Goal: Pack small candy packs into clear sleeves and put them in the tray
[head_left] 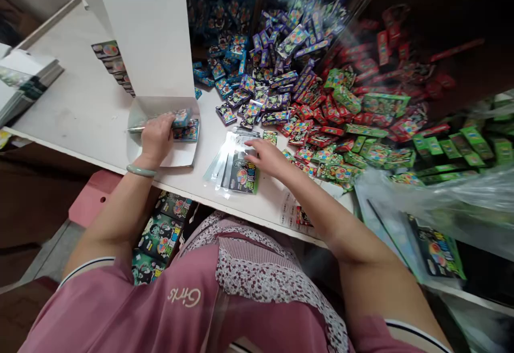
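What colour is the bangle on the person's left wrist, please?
Pale green, seen in the head view: bangle.

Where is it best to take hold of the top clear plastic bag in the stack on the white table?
Probably the top clear plastic bag is best pinched at its near, table-edge corner, from the person's side. It lies flat on a fanned stack, the right hand rests on its far part, and that corner lies free.

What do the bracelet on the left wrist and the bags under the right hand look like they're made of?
Bracelet: looks like jade or glass, pale green, smooth and glossy. Bags under the right hand: thin clear plastic film; the printed card and the table show through, with shiny glare.
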Action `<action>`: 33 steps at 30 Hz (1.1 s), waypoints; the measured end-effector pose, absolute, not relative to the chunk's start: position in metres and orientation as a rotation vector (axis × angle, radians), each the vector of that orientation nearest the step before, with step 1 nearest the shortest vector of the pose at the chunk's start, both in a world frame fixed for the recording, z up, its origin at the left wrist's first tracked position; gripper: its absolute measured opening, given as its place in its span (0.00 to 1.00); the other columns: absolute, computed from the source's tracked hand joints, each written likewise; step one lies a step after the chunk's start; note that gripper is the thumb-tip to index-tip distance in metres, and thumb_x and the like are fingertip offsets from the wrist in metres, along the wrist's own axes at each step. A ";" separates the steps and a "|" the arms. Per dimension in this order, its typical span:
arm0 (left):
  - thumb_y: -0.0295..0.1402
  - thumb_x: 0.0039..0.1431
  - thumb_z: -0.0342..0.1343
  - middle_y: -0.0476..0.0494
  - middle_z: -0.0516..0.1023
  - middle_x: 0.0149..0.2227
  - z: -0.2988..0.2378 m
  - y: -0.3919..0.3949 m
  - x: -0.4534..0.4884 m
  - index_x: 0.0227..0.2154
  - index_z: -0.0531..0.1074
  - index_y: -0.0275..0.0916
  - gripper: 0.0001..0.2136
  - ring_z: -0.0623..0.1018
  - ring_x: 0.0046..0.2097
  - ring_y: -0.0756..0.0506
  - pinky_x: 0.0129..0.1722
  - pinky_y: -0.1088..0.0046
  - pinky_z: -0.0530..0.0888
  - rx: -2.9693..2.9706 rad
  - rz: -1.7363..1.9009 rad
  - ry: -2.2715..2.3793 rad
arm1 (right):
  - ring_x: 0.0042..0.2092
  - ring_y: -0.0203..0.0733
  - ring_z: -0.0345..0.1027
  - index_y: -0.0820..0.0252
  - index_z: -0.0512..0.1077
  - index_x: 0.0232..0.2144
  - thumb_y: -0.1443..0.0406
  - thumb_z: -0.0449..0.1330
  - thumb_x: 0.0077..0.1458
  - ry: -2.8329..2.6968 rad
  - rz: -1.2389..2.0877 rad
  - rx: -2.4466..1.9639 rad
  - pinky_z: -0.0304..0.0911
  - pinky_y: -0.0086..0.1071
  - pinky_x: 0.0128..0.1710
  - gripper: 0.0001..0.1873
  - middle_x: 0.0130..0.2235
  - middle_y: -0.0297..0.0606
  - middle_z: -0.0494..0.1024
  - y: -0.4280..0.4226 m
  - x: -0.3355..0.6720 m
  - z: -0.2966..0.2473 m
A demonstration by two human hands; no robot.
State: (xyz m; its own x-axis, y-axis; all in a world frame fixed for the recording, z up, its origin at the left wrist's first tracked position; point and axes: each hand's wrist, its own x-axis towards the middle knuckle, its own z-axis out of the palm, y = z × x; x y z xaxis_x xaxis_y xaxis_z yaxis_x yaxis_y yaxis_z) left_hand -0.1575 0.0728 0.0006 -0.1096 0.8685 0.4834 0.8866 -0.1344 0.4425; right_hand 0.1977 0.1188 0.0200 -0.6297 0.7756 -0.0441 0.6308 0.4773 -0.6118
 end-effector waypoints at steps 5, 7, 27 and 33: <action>0.27 0.49 0.60 0.33 0.77 0.56 -0.009 0.061 -0.154 0.43 0.74 0.41 0.16 0.73 0.61 0.28 0.63 0.39 0.65 -2.282 -0.836 -2.110 | 0.67 0.64 0.59 0.61 0.67 0.61 0.65 0.73 0.47 -2.668 0.760 -1.295 0.57 0.57 0.67 0.39 0.64 0.55 0.68 0.140 0.181 0.016; 0.29 0.50 0.62 0.30 0.73 0.60 -0.004 0.052 -0.141 0.48 0.73 0.40 0.20 0.69 0.65 0.26 0.64 0.36 0.62 -2.267 -0.847 -2.095 | 0.67 0.65 0.59 0.62 0.66 0.61 0.65 0.76 0.42 -2.703 0.755 -1.374 0.57 0.57 0.66 0.44 0.64 0.57 0.67 0.144 0.178 0.017; 0.26 0.60 0.55 0.48 0.77 0.31 -0.008 0.018 0.015 0.49 0.71 0.41 0.14 0.78 0.34 0.48 0.36 0.69 0.77 -2.235 -1.944 -2.249 | 0.30 0.36 0.63 0.59 0.71 0.21 0.59 0.66 0.55 -2.372 1.067 -1.179 0.61 0.34 0.33 0.15 0.22 0.31 0.67 0.160 0.196 0.096; 0.29 0.61 0.56 0.47 0.82 0.34 0.016 0.016 0.013 0.48 0.75 0.41 0.13 0.81 0.36 0.49 0.39 0.71 0.79 -2.386 -1.929 -2.035 | 0.26 0.34 0.63 0.58 0.72 0.17 0.60 0.78 0.39 -2.339 1.553 -1.118 0.61 0.32 0.27 0.18 0.18 0.28 0.65 0.156 0.212 0.114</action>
